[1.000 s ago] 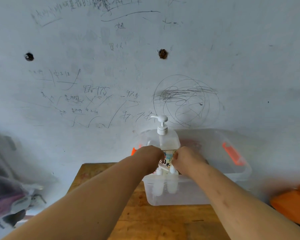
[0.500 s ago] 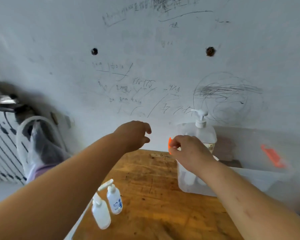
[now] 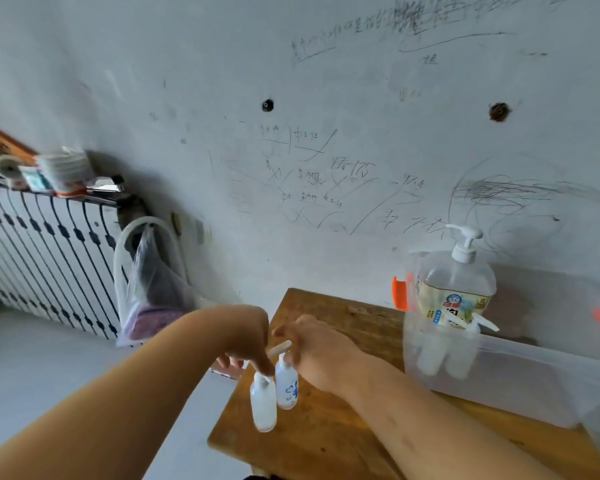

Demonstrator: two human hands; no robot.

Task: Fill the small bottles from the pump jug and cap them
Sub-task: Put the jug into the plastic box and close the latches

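Observation:
Two small bottles stand close together near the left edge of the wooden table [image 3: 326, 445]: a plain white bottle [image 3: 263, 408] and a blue-labelled bottle [image 3: 287, 388] with a white pump nozzle. My left hand [image 3: 245, 337] reaches down and pinches the top of the plain bottle. My right hand [image 3: 314, 348] curls round the labelled bottle's pump head. At the right, inside a clear plastic bin [image 3: 520, 386], stands the big pump jug [image 3: 456, 289], with two more small bottles [image 3: 444, 355] in front of it.
The bin has orange latches [image 3: 399, 293] and fills the table's right side. The table backs onto a scribbled white wall. Left of the table are bare floor, a hanging plastic bag [image 3: 149, 289] and a radiator [image 3: 49, 244] with clutter on top.
My view swung left and down. Both hands left the bin and jug and came down onto the two small bottles near the table's left edge.

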